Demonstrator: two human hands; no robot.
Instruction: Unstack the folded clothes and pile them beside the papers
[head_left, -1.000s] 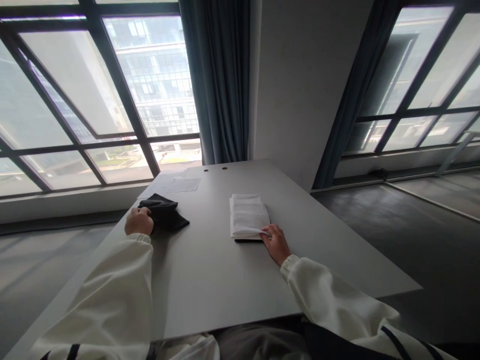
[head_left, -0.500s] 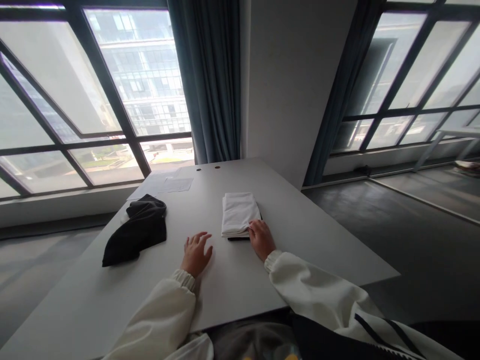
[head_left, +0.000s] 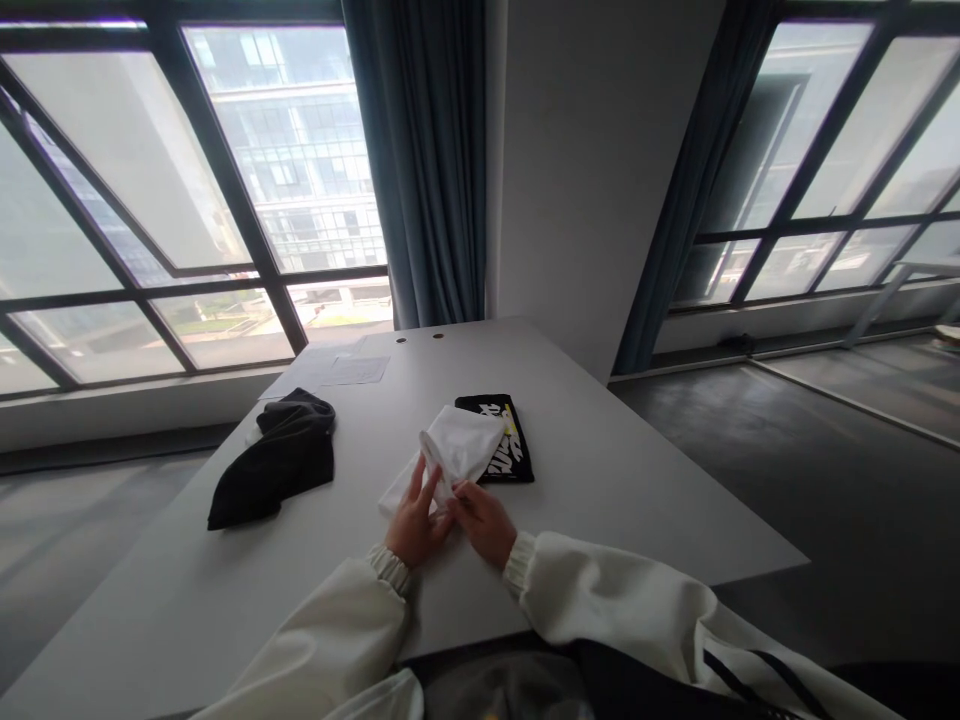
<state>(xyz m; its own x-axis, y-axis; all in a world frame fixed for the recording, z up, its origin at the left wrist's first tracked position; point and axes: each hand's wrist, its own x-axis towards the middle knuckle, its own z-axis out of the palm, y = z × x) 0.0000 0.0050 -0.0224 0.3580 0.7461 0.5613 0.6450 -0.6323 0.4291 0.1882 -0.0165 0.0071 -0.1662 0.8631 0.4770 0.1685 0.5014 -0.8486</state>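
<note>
Both hands, left (head_left: pixel 415 525) and right (head_left: pixel 480 518), have fingers clamped on the white cloth (head_left: pixel 459 450), lifted off the printed black cloth (head_left: pixel 501 450) beyond them; folding undone.

Counts, head view.

Hands: two, the left hand (head_left: pixel 417 522) and the right hand (head_left: pixel 484 520), side by side at lower centre of the frame.

Cloths: three. One white cloth (head_left: pixel 450 455) at centre; one black printed cloth (head_left: pixel 504 440) just right of it; one plain black cloth (head_left: pixel 274 460) at left centre.

Paper sheets (head_left: pixel 341 368): at least two, overlapping, upper left of the table; exact number unclear.

Small holes (head_left: pixel 420 338) in the table top: two, at its far edge.

Tables: one grey table (head_left: pixel 600 480).

Curtains: two, one curtain (head_left: pixel 427 160) at upper centre, a second curtain (head_left: pixel 701 170) at upper right.
</note>
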